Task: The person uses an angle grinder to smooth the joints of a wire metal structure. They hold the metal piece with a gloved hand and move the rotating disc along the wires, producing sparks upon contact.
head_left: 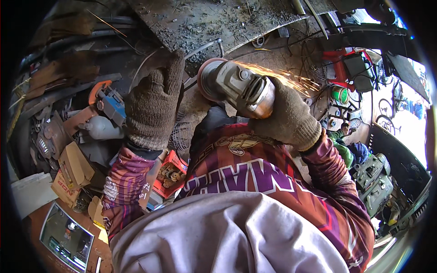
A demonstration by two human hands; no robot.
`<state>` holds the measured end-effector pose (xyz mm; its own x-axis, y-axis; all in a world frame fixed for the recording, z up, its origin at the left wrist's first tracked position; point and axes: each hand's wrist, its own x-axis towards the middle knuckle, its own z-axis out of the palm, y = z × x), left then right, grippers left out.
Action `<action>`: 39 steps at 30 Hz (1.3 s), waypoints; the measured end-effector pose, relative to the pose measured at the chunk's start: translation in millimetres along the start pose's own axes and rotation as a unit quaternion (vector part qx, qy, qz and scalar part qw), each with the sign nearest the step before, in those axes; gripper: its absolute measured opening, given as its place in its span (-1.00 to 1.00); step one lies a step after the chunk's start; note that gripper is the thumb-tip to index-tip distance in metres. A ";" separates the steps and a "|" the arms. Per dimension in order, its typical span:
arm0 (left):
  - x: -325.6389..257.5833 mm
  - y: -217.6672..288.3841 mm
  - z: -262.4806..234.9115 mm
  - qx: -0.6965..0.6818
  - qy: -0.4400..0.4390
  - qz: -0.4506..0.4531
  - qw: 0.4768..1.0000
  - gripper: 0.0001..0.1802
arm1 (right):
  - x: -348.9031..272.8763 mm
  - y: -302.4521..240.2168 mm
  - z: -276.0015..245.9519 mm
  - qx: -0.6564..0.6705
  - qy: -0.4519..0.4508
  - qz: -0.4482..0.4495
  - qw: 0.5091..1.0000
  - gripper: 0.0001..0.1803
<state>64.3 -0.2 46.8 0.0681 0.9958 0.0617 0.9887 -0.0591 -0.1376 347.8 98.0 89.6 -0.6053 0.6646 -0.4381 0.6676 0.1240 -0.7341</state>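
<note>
Right hand (pixel 287 119): I am wrapping my gloved fingers fully round the body of the angle grinder (pixel 239 86), clamped tight on it.
Left hand (pixel 152 102): I am pressing it, glove on, against a thin curved metal piece (pixel 148 61); whether my fingers are closing round it I cannot tell.
Grinder position: it is sitting just above my chest, disc (pixel 205 78) toward the left hand, sparks (pixel 291 79) streaming off to my right.
Doing it well: I am judging that a firm grip, a shallow disc angle and sparks thrown away from my sleeves matter most.
Red box (pixel 172 174): it is lying open below my left forearm, holding round, brownish metal parts.
Cardboard box (pixel 75 166): its contents are not showing.
</note>
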 end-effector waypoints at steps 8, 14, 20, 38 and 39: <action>2.9 -1.7 2.5 0.005 0.032 0.015 0.999 -0.23 | 3.6 0.1 6.4 0.060 0.018 -0.013 0.998 -0.17; 1.6 -3.6 2.9 -0.013 0.010 0.010 1.000 -0.22 | -0.8 3.8 2.0 0.013 0.008 0.028 0.999 -0.15; 3.9 -2.1 1.6 -0.012 0.039 0.013 0.999 -0.19 | 3.5 10.0 11.9 0.043 0.028 0.005 0.999 -0.17; 5.1 -3.2 2.0 -0.061 0.031 -0.027 0.997 -0.19 | -8.2 16.5 3.2 0.067 0.024 0.009 0.997 -0.08; 5.7 -2.6 1.2 -0.060 0.032 -0.027 0.997 -0.19 | -6.9 15.5 2.3 0.066 0.024 0.008 0.997 -0.08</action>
<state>62.0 5.7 46.3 0.0191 0.9914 0.1298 0.9998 -0.0176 -0.0127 361.4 93.6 80.1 -0.5703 0.7013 -0.4276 0.6122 0.0159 -0.7905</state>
